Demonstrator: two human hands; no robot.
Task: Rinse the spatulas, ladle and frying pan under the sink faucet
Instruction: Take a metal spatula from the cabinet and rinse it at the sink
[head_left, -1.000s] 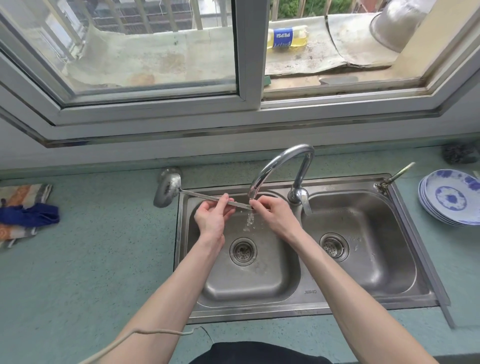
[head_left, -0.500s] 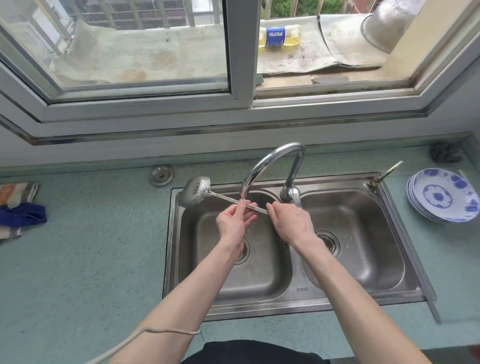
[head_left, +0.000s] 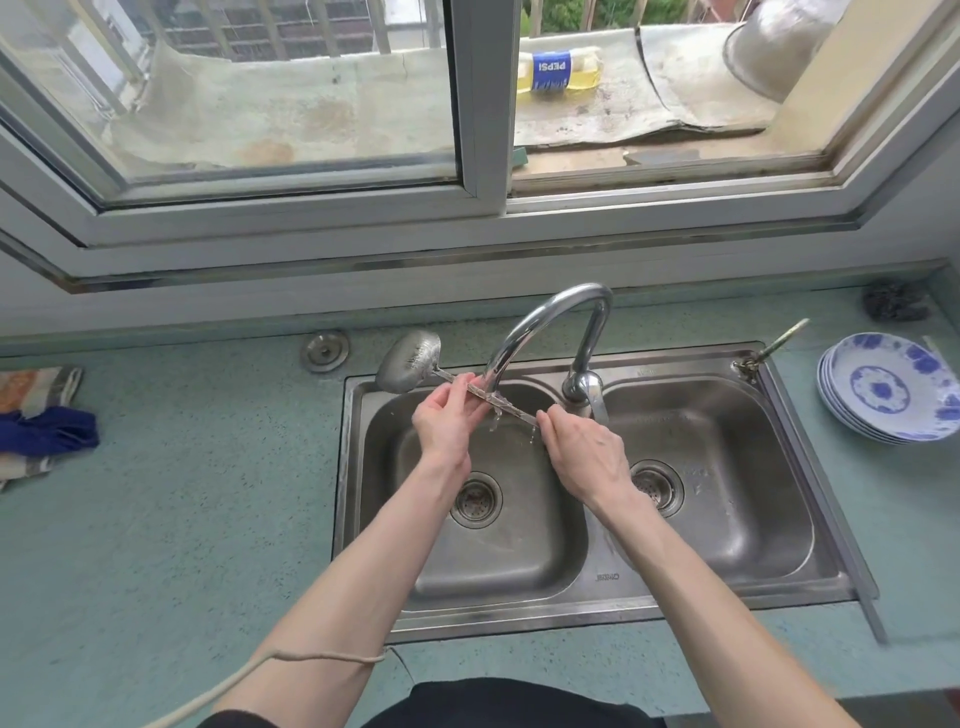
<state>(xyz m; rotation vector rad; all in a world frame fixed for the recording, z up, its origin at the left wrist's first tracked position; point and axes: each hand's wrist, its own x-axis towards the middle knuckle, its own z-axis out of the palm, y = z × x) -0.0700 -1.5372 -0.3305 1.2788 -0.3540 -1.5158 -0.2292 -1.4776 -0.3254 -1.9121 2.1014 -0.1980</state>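
The ladle (head_left: 410, 362) lies slantwise over the back left corner of the sink (head_left: 597, 597), its bowl above the rim, its handle under the faucet (head_left: 540, 325) spout (water drips off it). The left hand (head_left: 448, 423) pinches the handle near the bowl; the right hand (head_left: 584, 453) grips its far end. Blue-patterned plates (head_left: 891, 389) are stacked at the counter's (head_left: 182, 519) right edge, a cloth (head_left: 39, 421) at its left

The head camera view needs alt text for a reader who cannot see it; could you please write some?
Two hands hold a metal ladle by its handle under a running faucet, the left hand nearer the bowl and the right hand at the handle's end, above the left basin of a double steel sink. Blue-patterned plates are stacked on the counter to the right.
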